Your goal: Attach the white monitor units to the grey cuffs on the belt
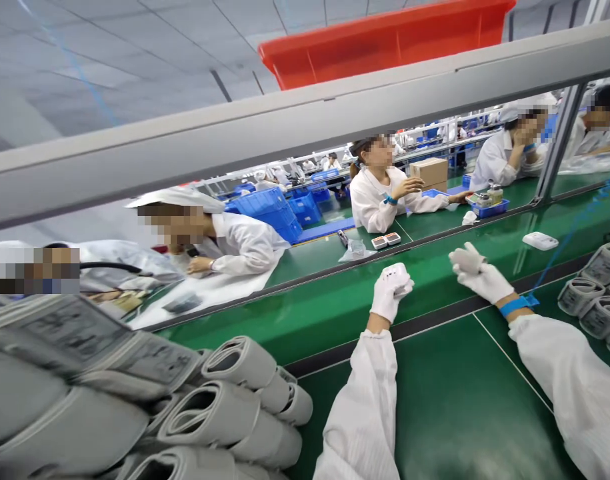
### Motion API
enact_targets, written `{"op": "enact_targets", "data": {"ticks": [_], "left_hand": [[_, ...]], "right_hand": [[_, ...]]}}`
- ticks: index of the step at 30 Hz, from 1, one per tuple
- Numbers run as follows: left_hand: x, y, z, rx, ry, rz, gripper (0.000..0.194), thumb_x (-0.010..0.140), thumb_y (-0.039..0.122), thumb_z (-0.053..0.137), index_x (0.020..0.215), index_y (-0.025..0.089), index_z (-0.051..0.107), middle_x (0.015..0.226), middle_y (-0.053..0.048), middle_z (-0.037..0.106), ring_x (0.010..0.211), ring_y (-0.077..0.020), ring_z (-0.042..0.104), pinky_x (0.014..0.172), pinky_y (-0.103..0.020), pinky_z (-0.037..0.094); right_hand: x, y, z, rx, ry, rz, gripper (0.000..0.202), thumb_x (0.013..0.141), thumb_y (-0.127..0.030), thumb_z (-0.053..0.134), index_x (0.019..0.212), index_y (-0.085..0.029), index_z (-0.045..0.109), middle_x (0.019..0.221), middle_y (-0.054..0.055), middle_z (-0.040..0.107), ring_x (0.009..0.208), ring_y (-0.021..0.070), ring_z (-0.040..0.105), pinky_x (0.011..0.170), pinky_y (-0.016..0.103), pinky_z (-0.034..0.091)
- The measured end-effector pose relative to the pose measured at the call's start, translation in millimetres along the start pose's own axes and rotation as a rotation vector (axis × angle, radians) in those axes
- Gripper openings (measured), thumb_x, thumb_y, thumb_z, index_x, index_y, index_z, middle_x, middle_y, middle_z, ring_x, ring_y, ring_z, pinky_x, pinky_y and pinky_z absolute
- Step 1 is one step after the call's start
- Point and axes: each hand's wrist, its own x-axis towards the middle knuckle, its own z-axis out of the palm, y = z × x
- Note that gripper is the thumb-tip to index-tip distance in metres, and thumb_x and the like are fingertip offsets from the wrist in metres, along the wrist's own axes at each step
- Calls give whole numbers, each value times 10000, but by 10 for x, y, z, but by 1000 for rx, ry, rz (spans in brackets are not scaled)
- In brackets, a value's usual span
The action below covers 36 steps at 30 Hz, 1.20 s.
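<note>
My left hand (386, 301), in a white glove, is closed around a small white plastic device (395, 271) with dark marks on its face, held above the green conveyor belt (329, 291). To its right, my right hand (479, 275), also gloved and with a blue wrist strap (519, 305), reaches over the belt. Its fingers are stretched out and nothing shows in them. Farther right, another white device (541, 241) lies on the belt, apart from both hands.
Rolled grey cuffs (239, 417) pile up at the left; more rolled cuffs (602, 293) sit at the right edge. A grey metal rail (305, 133) crosses overhead, carrying a red bin (385, 47). Co-workers sit across the belt, near a blue tray (489, 209).
</note>
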Motion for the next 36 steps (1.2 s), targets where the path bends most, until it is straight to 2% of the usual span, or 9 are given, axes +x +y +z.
{"op": "enact_targets", "data": {"ticks": [3,6,11,13,15,17,19,25,36], "left_hand": [[-230,-81,-131,159,-29,-29,454,815,263,851,1201,118,659,1073,-112,727,905,-234,723,853,-444,618],[-468,-112,-250,229,-36,-54,724,640,199,948,1287,141,627,1082,-129,744,894,-282,743,918,-544,597],[-666,-40,-311,281,-39,-51,829,748,272,887,1473,235,487,1285,-124,698,1061,-274,720,987,-546,587],[-682,-20,-296,297,-56,-60,851,809,309,841,1539,266,405,1324,-127,680,1045,-254,722,928,-495,617],[-692,-16,-273,307,-87,-80,873,851,331,799,1586,298,330,1313,-129,681,969,-233,730,798,-410,639],[-710,-22,-247,307,-133,-115,896,863,326,778,1612,324,285,1261,-125,695,878,-221,726,662,-331,609],[-731,-29,-220,296,-186,-169,900,871,340,756,1625,333,263,1211,-124,699,821,-225,714,588,-303,565],[-736,-17,-180,222,-256,-292,804,896,453,657,1605,288,315,1007,-105,678,694,-214,632,496,-278,455],[-712,-36,-198,163,-228,-325,487,836,372,708,1275,211,569,1011,-111,677,615,-170,554,457,-249,377]], "right_hand": [[-65,470,492,-129,-102,37,802,767,-202,629,1511,-432,432,1314,48,668,981,229,707,677,357,591],[-194,774,867,-324,-169,-21,788,684,-185,657,1451,-326,549,1399,69,611,1183,275,630,987,474,557],[-367,826,1016,-435,-113,-104,735,597,-168,785,1308,-271,635,1474,60,530,1393,303,471,1249,491,316],[-416,804,1002,-403,-79,-105,710,633,-237,832,1307,-264,608,1420,66,579,1273,274,580,1146,443,462],[-460,786,988,-328,-45,-71,581,783,-416,767,1306,-247,579,1271,89,678,914,211,699,800,354,616],[-496,764,979,-228,-28,-13,539,924,-604,554,1298,-217,573,1107,122,742,558,154,607,448,277,497],[-517,726,973,-125,-29,41,612,964,-675,408,1282,-187,596,1000,142,762,412,132,489,324,260,338],[-472,579,934,90,11,141,506,961,-610,474,1115,-171,673,856,111,742,611,228,656,372,283,425],[-477,481,937,23,-2,144,541,880,-672,578,1153,-212,656,1216,132,718,1012,309,702,487,300,514]]}}
